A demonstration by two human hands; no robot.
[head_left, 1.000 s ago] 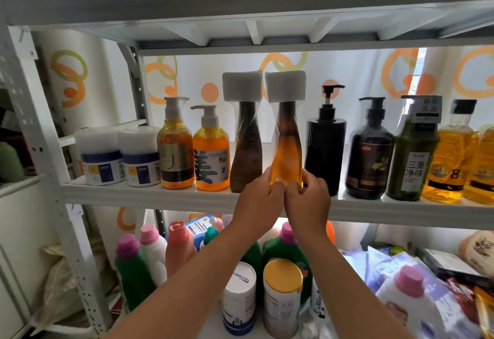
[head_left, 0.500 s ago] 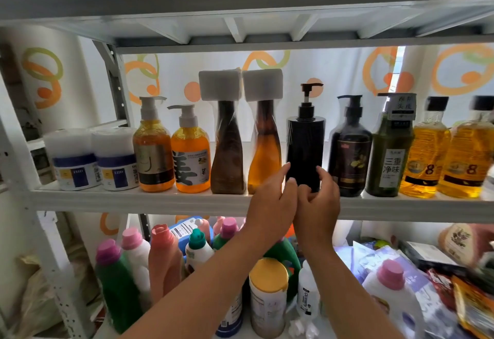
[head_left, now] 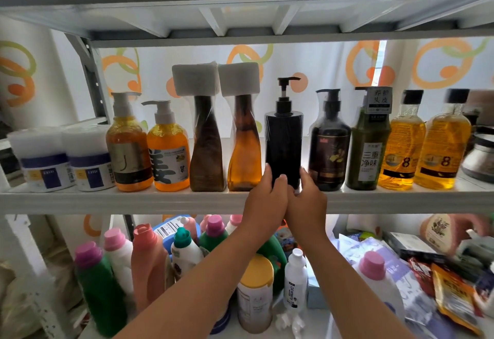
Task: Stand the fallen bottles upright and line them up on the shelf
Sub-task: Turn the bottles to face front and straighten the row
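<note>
Both hands have shifted rightward from the amber bottle [head_left: 244, 146] onto the black pump bottle [head_left: 284, 146] beside it, left hand [head_left: 263, 199] and right hand [head_left: 307, 199] cupping its smooth, probably slippery, heavy base on the shelf [head_left: 107, 199].

Quick tally for the white metal shelf [head_left: 133, 201]: two squat white tubs with blue bands [head_left: 44, 160], five pump bottles [head_left: 284, 135], two tall amber bottles with white foam-wrapped tops [head_left: 205, 148], and two clear black-capped bottles of yellow liquid marked 8 [head_left: 402, 148]. So eleven containers, all upright.
</note>
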